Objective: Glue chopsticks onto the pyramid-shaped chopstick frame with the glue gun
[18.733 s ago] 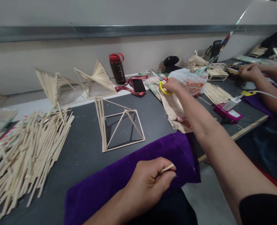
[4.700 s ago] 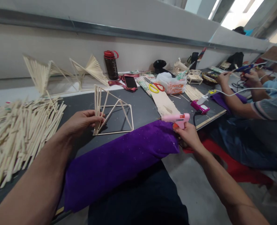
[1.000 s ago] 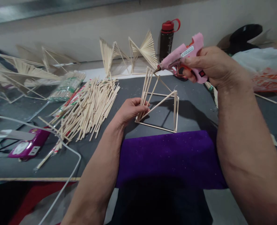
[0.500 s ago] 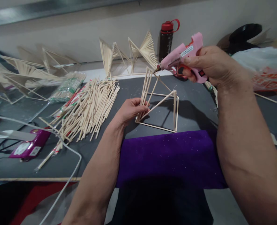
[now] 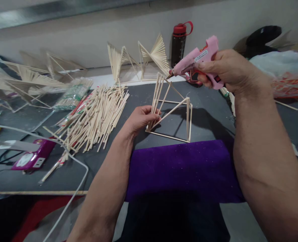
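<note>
My left hand (image 5: 145,117) pinches the left side of a small frame of thin wooden sticks (image 5: 172,137), which stands on the dark tabletop. Several slanting sticks rise side by side from that gripped corner. In my right hand (image 5: 229,69) is a pink hot glue gun (image 5: 198,58), my fingers wrapped round its handle near the trigger. Its metal nozzle points down and left, close to the upper ends of the slanting sticks. Whether the tip touches wood I cannot tell.
A pile of loose sticks (image 5: 98,117) lies left of the frame. Finished-looking fan-shaped stick models (image 5: 152,55) and a red-capped bottle (image 5: 178,43) stand against the wall. A purple cloth (image 5: 181,164) covers the front edge. At left are a purple power adapter (image 5: 35,156) and a white cable (image 5: 80,163).
</note>
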Tool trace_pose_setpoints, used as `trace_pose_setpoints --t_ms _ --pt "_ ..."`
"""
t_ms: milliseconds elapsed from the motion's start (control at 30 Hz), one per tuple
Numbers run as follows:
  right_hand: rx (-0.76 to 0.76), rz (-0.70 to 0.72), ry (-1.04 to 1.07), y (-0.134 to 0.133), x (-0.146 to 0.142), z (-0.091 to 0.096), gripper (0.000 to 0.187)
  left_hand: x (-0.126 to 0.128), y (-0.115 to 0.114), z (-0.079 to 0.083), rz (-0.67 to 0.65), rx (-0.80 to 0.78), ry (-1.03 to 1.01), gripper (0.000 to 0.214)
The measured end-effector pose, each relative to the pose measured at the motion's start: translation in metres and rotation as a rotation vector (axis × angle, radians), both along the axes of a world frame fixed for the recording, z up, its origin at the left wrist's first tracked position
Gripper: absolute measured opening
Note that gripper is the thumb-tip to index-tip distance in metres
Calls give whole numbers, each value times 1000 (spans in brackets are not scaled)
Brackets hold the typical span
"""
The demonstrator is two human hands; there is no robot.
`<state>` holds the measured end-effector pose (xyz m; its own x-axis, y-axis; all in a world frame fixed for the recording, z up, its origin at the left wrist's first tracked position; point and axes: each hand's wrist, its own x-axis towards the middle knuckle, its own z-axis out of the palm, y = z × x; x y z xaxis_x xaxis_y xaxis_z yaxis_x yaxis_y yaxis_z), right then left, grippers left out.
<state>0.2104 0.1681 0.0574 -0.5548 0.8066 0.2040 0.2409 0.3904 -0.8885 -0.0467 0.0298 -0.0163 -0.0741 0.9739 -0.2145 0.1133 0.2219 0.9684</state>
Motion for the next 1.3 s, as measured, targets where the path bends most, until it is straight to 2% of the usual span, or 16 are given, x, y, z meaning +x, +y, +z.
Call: trace_pose_setpoints --t_ms 567,967,1300 --pt "-52 -19 -8 -7 -6 7 28 1 0 -2 18 9 -31 20" --pt "-16 -62 -35 -10 -6 8 32 0 1 -2 11 -5 -35 18" --pt "34 -41 -86 -15 -5 12 35 1 1 0 5 8 -19 19"
